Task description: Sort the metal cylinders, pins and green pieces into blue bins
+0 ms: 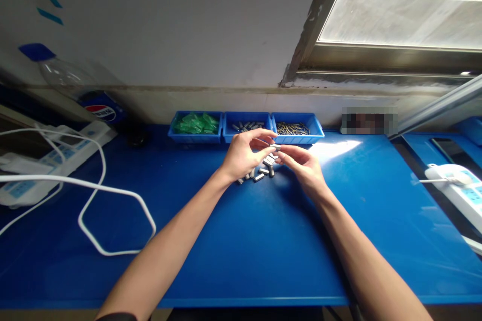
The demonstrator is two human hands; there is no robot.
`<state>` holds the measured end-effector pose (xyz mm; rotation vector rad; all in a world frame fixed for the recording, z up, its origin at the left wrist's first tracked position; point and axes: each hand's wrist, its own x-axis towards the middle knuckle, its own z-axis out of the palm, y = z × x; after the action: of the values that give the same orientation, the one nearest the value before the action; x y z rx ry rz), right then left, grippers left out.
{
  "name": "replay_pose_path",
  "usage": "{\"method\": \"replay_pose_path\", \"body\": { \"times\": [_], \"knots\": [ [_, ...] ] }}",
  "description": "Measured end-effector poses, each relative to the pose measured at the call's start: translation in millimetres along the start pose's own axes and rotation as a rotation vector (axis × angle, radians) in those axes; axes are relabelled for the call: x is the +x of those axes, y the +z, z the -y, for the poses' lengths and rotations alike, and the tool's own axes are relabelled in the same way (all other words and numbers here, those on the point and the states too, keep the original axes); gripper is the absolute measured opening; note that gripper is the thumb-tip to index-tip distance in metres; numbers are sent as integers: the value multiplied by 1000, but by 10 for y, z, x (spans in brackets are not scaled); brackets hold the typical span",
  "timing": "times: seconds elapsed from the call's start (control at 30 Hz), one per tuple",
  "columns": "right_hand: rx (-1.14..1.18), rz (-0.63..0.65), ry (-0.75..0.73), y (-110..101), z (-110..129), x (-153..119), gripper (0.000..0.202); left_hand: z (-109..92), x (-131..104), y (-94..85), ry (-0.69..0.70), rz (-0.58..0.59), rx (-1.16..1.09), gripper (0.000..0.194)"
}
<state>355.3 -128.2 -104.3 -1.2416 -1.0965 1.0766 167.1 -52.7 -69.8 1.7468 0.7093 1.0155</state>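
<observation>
A shiny metal piece (276,147) sits pinched in the fingertips of your left hand (241,154) and right hand (307,168), above stubby loose pieces (259,177) on the smooth blue table (241,246). Beyond, rectangular plastic bins (299,139) hold crinkled green film (198,124), metal bits (247,126) and slender pins (292,129).

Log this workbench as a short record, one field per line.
Left hand: at a small metal piece, exact grip unclear
Right hand: at the same piece
Below hands: loose metal pieces on a blue table
Left bin: green packets
Middle bin: more metal pieces
Right bin: thin brass-coloured pieces
Far left: bottle, white power strip, white cable
Far right: another power strip
</observation>
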Motion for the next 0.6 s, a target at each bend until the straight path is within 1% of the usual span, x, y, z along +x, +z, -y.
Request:
{"method": "replay_pose_path", "body": {
  "times": [0.1,0.13,0.2,0.3,0.37,0.4,0.47,0.53,0.6],
  "knots": [
    [5,11,13,-2,-9,-4,39,-1,9,-7,-63,5,-73,18],
    [-12,12,11,-2,-16,-4,39,5,13,-10,-74,-11,-81,16],
    [-106,-7,-22,-9,-36,-2,36,26,22,-21,-69,-88,-78,15],
    [-404,-78,-175,-37,-70,11,23,71,39,-55,13,-229,-22,14],
    [-596,-82,-303,-65,-87,25,17,95,46,-81,56,-271,41,12],
    [-663,-61,-351,-78,-93,32,17,102,47,-90,65,-279,75,12],
    [-746,-6,-400,-102,-102,44,17,105,44,-94,71,-277,137,12],
    [-799,19,-408,-122,-111,51,18,98,34,-79,84,-240,197,12],
    [-841,7,-415,-139,-125,54,19,86,21,-53,101,-184,251,13]
  ]
}}
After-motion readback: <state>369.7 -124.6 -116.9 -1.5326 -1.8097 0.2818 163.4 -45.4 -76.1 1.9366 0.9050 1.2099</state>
